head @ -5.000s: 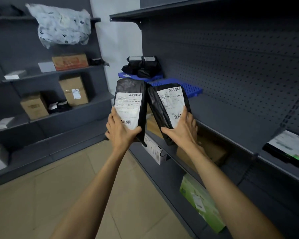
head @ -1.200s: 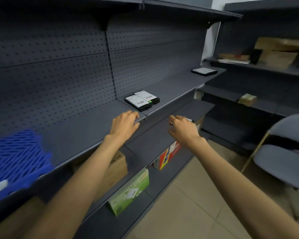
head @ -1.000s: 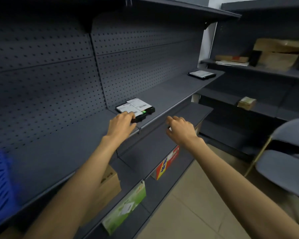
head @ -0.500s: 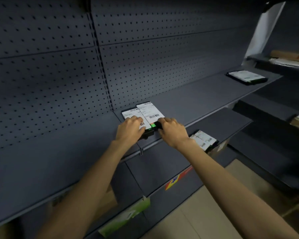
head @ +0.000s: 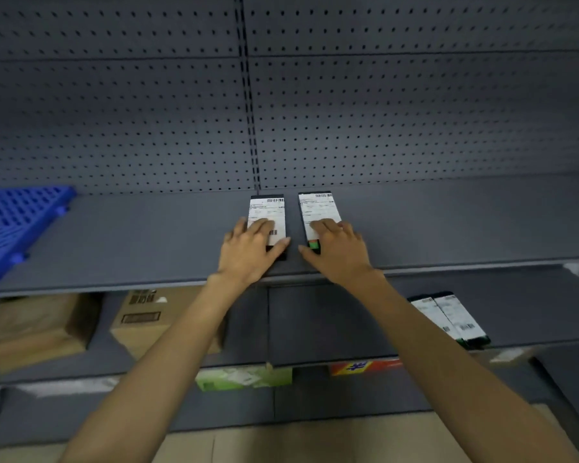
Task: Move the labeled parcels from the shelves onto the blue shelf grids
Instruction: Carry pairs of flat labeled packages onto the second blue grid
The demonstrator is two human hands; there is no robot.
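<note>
Two flat black parcels with white barcode labels lie side by side on the grey shelf (head: 131, 235), a small gap between them. My left hand (head: 248, 252) lies over the near end of the left parcel (head: 267, 208), fingers on its label and thumb along its right edge. My right hand (head: 338, 252) grips the near end of the right parcel (head: 318, 208) the same way, thumb against its left edge. The blue shelf grid (head: 10, 225) sits at the far left of the same shelf, well away from both hands.
A pegboard wall backs the shelf. On the lower shelf to the right lies another pair of labelled black parcels (head: 448, 319). Cardboard boxes (head: 141, 325) stand below on the left, and a green box (head: 244, 377) sits on a lower level. Tiled floor is at the bottom.
I have turned from the blue grid towards the shelf. Both hands, empty a second ago, reached the two parcels, closed on them and drew them slightly apart.
</note>
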